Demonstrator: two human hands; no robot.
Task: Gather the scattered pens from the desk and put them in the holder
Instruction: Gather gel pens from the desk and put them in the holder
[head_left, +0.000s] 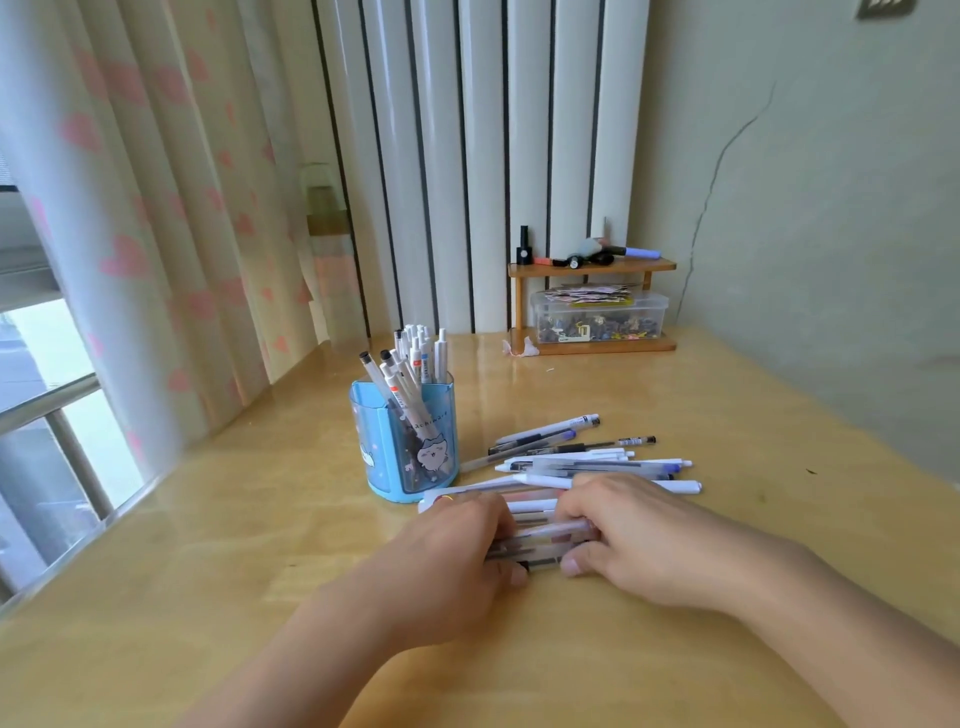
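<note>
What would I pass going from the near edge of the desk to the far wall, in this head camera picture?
Two hands, left hand and right hand, bunching pens → loose pens → blue holder → small wooden shelf → white radiator.

Heart-print curtain (130, 218), white ribbed radiator (483, 156), small wooden shelf (592, 267), clear plastic box (597, 317) beneath, cracked wall (831, 208)

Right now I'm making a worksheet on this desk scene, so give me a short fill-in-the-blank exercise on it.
1. The pen holder is coloured ____.
2. Both the left hand and the right hand press on a bunch of ____ lying on the desk.
3. The clear box sits under a small wooden ____.

Missing words: blue; pens; shelf
</note>
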